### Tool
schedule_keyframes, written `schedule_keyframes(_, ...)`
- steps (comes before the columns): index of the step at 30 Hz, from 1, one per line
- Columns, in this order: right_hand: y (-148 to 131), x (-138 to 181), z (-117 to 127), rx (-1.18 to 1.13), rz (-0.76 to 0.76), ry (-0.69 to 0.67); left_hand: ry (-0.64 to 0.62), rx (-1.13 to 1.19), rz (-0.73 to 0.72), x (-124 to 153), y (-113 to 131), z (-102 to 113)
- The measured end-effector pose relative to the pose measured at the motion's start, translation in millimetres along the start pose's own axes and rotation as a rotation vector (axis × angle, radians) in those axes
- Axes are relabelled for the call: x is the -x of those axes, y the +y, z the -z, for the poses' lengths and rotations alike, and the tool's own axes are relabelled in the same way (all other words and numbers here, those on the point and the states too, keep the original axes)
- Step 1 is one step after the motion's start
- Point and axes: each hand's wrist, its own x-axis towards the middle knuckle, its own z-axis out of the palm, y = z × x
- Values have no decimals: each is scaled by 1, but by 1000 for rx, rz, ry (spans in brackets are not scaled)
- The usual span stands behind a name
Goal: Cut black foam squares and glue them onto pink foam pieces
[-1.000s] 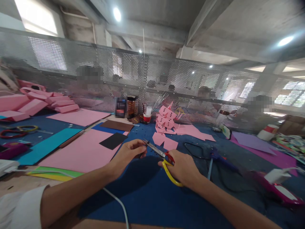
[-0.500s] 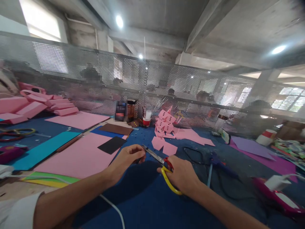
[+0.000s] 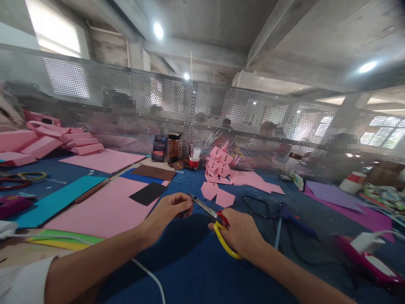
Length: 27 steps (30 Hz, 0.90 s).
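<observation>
At the middle of the head view, over the blue surface [image 3: 196, 278], the scissors [image 3: 212, 212] slant between the person's two hands, blades pointing up toward the left hand [image 3: 175, 204]. They are likely light for one hand, with stiff metal blades [image 3: 202, 204] and a handle [image 3: 220, 242] that should give a steady grip; the pivot lets the halves swing. The loops look the safe place to take hold, the tips the part to keep skin away from.

The right hand [image 3: 238, 226] is closed around the handle, its fingers curled at the red and yellow loops. The left hand has its thumb and fingers curled close together just beside the tips. A small dark bit seems to show under them (too small to name), so whether they pinch it cannot be told.

Near the left hand lies a black sheet [image 3: 148, 194] on larger pink paper [image 3: 95, 207]. Beyond the scissors are pink cutouts [image 3: 225, 196] and a pink model [image 3: 219, 160], while a glue gun [image 3: 291, 218] lies to the right of the right hand.
</observation>
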Motion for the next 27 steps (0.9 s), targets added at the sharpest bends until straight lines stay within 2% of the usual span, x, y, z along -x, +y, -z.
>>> schedule_keyframes(13,4,0,-2,-18,24,62,38,-1,-3,0,6,-2)
schedule_keyframes(27,2,0,-3,35,38,4,26,39,-30,-4,-3,2)
